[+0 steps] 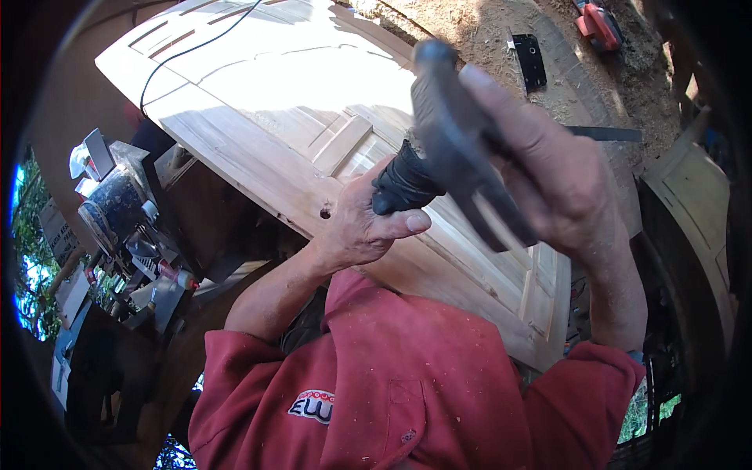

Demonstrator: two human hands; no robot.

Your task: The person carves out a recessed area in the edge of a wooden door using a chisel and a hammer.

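Note:
My right hand (560, 176) grips a claw hammer (454, 129) close to its head, the claw pointing down toward me. A dark bar behind this hand looks like the hammer's handle. My left hand (364, 215) is wrapped round a black-wrapped tool handle (407, 180), thumb stretched along its side; the tool's working end is hidden. The hammer head is right beside the top of that handle, and I cannot tell whether they touch. Beneath both hands lies a pale wooden panelled door (235, 149), with a small round hole (325, 213) near its close edge.
A black cable (200, 53) runs across the far left of the door. Beyond it, a dark phone (530, 63) and a red power tool (599, 25) lie among sawdust. Cluttered tools and a dusty machine (117, 204) stand at left. Another wooden panel (693, 184) leans at right.

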